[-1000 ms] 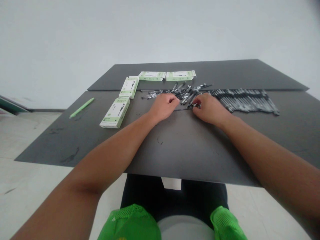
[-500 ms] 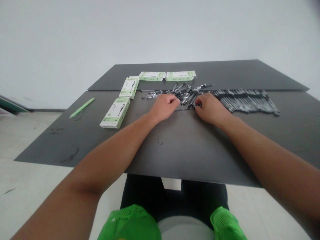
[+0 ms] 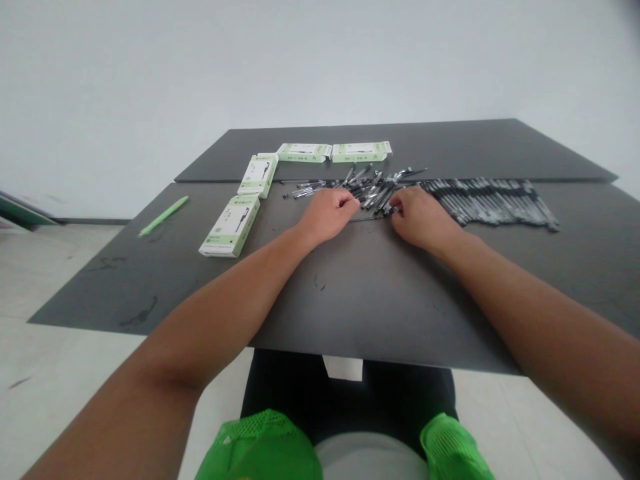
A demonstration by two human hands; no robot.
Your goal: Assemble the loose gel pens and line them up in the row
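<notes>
Left hand (image 3: pixel 327 213), right hand (image 3: pixel 419 217), both being held curled beside piled pens (image 3: pixel 374 192), any pinch not being discernible

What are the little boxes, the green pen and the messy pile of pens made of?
Little boxes: probably thin card, printed white and green; folded edges and end flaps suggest it.
Green pen: likely plastic, one even colour.
Messy pile of pens: seemingly black and clear plastic, judging by pale, shiny barrels.
</notes>
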